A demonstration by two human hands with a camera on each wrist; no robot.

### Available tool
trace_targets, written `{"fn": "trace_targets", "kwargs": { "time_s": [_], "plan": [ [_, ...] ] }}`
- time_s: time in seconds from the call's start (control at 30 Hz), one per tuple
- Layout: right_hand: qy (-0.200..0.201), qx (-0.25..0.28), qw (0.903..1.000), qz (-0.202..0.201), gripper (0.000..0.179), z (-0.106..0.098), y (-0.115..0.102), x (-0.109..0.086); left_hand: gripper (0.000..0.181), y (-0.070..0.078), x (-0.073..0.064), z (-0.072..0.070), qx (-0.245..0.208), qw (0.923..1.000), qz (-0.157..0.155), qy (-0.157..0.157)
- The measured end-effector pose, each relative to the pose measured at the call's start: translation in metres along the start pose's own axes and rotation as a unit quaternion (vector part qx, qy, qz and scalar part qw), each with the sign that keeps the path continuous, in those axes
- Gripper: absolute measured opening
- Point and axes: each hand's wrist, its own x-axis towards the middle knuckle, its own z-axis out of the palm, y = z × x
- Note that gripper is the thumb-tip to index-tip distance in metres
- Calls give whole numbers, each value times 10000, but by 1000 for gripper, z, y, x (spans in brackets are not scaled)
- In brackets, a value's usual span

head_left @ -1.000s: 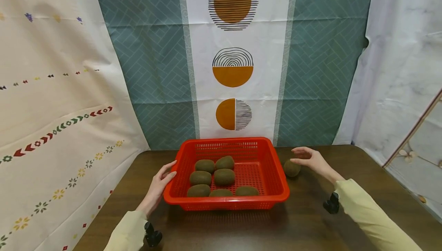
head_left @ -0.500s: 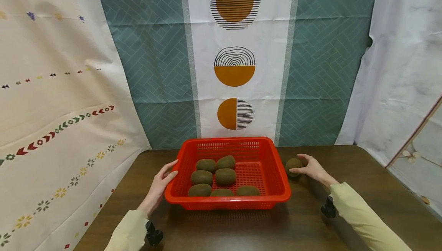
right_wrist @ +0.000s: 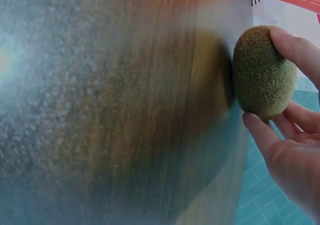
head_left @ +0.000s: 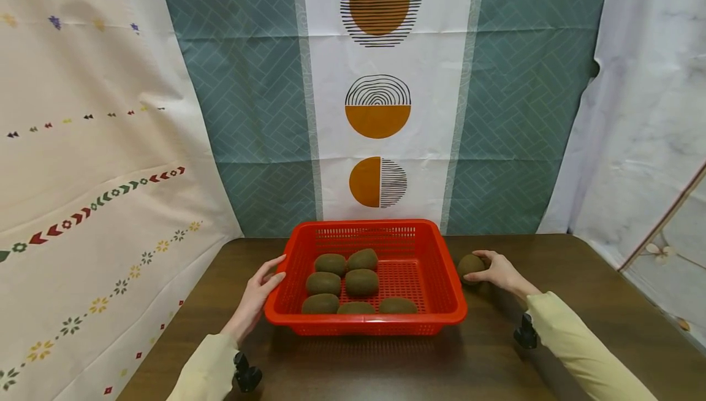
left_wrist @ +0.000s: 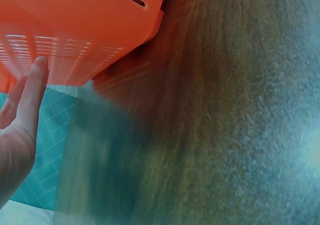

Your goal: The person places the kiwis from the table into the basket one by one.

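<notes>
A red plastic basket [head_left: 366,328] stands on the brown table, with several brown kiwis [head_left: 361,282] lying in it. On its left side my left hand [head_left: 255,298] touches the outer wall; in the left wrist view the straight fingers [left_wrist: 33,97] reach against the slotted side. Just right of the basket, my right hand [head_left: 499,273] pinches a single kiwi [head_left: 470,268] between thumb and fingers. The right wrist view shows this fuzzy kiwi [right_wrist: 262,72] close up, the thumb at one end and fingertips at the other. Whether it touches the table is unclear.
The wooden table [head_left: 413,367] reaches around the basket on all sides. Behind it hangs a teal and white patterned cloth [head_left: 259,113]. A cream cloth [head_left: 110,205] borders the left, a white marbled one [head_left: 651,131] the right.
My right hand has moved down around the lone kiwi, and its thumb and fingers have closed on it. The left hand stays at the basket's side. The head view has shifted slightly.
</notes>
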Motion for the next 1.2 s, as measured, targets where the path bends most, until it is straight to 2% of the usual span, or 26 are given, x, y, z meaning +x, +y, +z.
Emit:
{"fn": "trace_targets", "kwargs": {
  "time_s": [0.17, 0.3, 0.43, 0.57, 0.73, 0.87, 1.2],
  "plan": [
    [-67, 127, 9998, -141, 73, -6, 1, 2, 47, -9, 5, -4, 50, 9999, 49, 74],
    [-60, 146, 9995, -273, 71, -17, -2, 5, 46, -11, 4, -3, 138, 9998, 99, 105],
    [-23, 125, 9996, -265, 72, -31, -8, 8, 46, -10, 4, -3, 137, 9998, 60, 89],
    [-33, 300, 9991, -287, 72, -43, -18, 14, 47, -2, 0, -1, 11, 10000, 23, 36],
    [-7, 567, 9977, -376, 74, -54, -39, 20, 48, 8, -4, 3, 31, 10000, 25, -46],
    [-43, 767, 9960, -462, 75, -56, -61, 24, 47, 11, -6, 5, 56, 10000, 22, -51],
    [-482, 1137, 9851, -1195, 70, -37, -114, 42, 48, 11, -6, 5, 68, 9999, 77, -65]
  ]
}}
